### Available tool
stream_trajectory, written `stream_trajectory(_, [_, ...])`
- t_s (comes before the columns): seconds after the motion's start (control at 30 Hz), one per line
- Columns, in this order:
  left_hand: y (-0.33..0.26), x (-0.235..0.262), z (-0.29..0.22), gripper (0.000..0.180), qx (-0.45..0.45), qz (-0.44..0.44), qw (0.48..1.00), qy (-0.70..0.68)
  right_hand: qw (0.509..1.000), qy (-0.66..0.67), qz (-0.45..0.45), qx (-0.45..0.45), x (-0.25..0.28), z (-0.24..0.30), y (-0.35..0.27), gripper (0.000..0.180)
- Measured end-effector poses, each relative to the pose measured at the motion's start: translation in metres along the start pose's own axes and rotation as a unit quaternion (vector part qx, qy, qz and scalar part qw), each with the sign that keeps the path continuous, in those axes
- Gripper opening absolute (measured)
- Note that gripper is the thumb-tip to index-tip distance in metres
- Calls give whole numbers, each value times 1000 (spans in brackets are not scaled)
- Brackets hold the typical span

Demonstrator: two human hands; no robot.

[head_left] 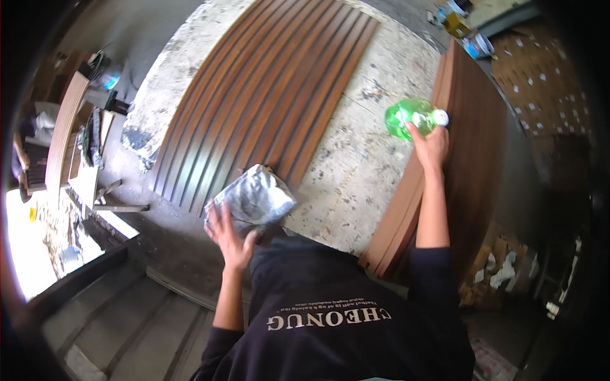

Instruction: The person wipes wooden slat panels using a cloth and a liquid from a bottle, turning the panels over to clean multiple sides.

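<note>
Right hand (432,147) curled round green bottle (401,117), left hand (231,244) spread on crinkled silver packet (262,195), ribbed panel (273,82)

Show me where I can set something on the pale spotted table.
The table is bare between the brown grooved panel and the brown boards, and along the panel's left side. It is crowded at the panel's near end, by the left hand and crumpled silver packet, and where the right hand grips a green plastic bottle.
</note>
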State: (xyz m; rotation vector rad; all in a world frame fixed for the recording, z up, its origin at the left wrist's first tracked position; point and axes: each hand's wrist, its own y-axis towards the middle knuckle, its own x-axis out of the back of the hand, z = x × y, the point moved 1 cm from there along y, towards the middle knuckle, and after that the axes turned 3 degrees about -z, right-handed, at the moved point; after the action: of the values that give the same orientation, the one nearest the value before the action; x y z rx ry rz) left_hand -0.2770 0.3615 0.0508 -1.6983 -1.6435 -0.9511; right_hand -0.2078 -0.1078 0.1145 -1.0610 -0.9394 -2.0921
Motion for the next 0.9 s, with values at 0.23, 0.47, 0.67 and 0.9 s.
stream_trajectory(0.23, [-26, -32, 27, 27, 489, -94, 623, -604, 1000, -7, -15, -21, -6, -8, 0, 77])
stream_trajectory(0.47, [-13, 15, 86, 32, 436, -115, 710, -540, 999, -14, 23, -43, 10, 9, -5, 78])
stream_trajectory(0.67, [-42, 56, 157, 47, 439, -22, 856, -272, 994, 16, 73, -75, 17, 22, -1, 83])
stream_trajectory(0.9, [-7, 35, 25, 86, 38, 160, 965, 205, 998, -44, 45, -14, 9, 19, -1, 84])
